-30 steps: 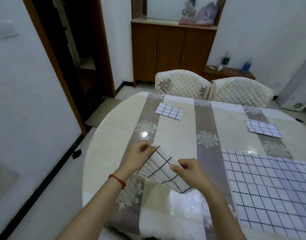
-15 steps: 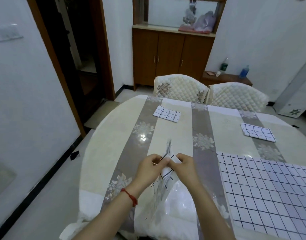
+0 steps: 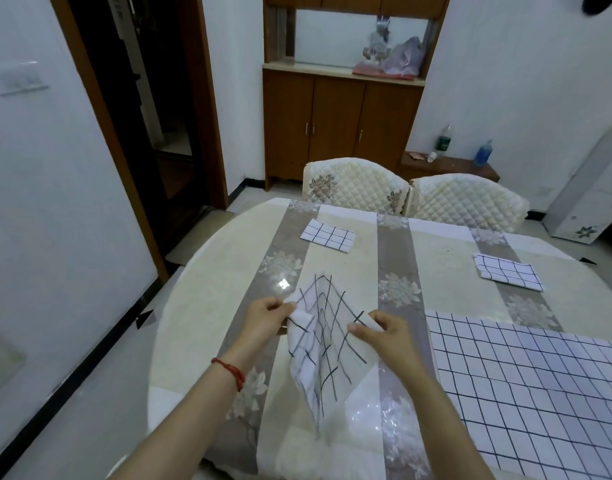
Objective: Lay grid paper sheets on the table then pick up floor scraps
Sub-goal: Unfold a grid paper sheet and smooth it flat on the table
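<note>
A white sheet with black grid lines (image 3: 323, 344) hangs half unfolded above the near part of the round table (image 3: 207, 271). My left hand (image 3: 268, 322) pinches its left edge and my right hand (image 3: 384, 336) pinches its right edge. A large grid sheet (image 3: 526, 382) lies spread flat at the near right. Two folded grid sheets lie farther off, one at the far middle (image 3: 328, 235), the other at the far right (image 3: 508, 276).
Two quilted white chairs (image 3: 354, 187) stand at the table's far side. A brown cabinet (image 3: 339, 123) is against the back wall, an open doorway (image 3: 134, 109) at the left. Small dark scraps (image 3: 145, 318) lie on the floor left of the table.
The folded sheet has been pulled open between my hands, which moved together and then apart. It now hangs loosely, partly unfolded.
</note>
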